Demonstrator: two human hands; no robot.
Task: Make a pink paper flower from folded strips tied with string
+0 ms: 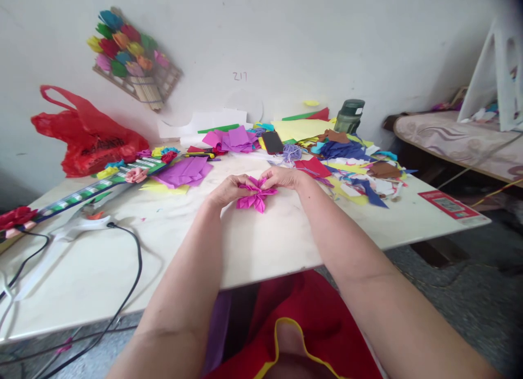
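A magenta paper flower (257,201) with pointed, folded petals is held just above the white table (269,248), near its middle. From the left, my left hand (233,189) pinches one of its petals. On the other side my right hand (281,177) grips a petal at the upper right between thumb and fingers. Both hands are closed on the same flower. Parts of the petals are hidden behind the fingers. Left of my hands lies a stack of purple paper sheets (186,172); a red paper piece (312,168) lies right of my right hand.
A red plastic bag (93,136) and a strip with paper flowers (102,188) are at the left, near a black cable (139,254). Paper scraps (347,150), a phone (272,142) and a green bottle (350,117) stand or lie behind. A paper bouquet (131,52) hangs on the wall.
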